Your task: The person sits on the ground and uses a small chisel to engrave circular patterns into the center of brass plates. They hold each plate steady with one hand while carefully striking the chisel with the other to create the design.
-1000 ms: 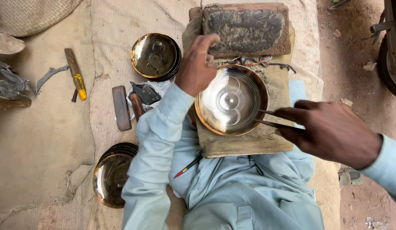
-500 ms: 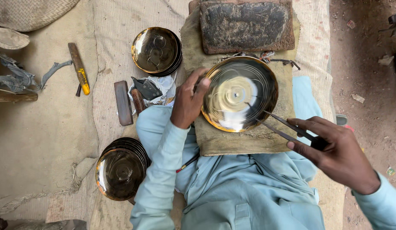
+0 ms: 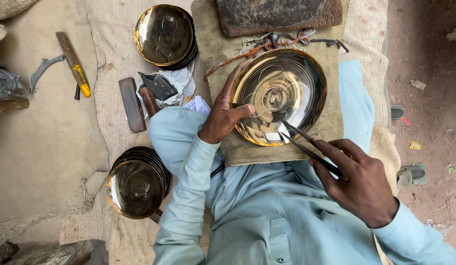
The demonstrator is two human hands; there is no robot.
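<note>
**Brass plate on my lap, divider tips on its face**

Much is cut off here. The dark slab [image 3: 279,15] at twelve o'clock runs out past the top edge, and the woven basket at eleven o'clock shows only a sliver. My right sleeve leaves the picture at five o'clock. My own fingers hide the upper legs of the dividers [image 3: 306,143], so I cannot make out their hinge. Under the plate, the pad [image 3: 331,122] shows only around the rim. The grey scraps at nine o'clock are too crumpled to identify.

The plate [image 3: 278,95] sits just above centre, resting on the pad over my knees. It is round, shiny, golden, with a narrow reddish rim and fine circles scribed about its middle; glare washes out part of the centre.

My left hand [image 3: 224,115] grips the plate's rim at nine o'clock, thumb pressed on the face, fingers curled behind. My right hand [image 3: 358,181], at four o'clock, is closed around the dividers, whose two dark points touch the plate near its lower edge.

One stack of plates [image 3: 165,35] lies at eleven o'clock, another stack [image 3: 137,184] at eight o'clock. A yellow-tipped tool [image 3: 74,64] lies at ten o'clock.
</note>
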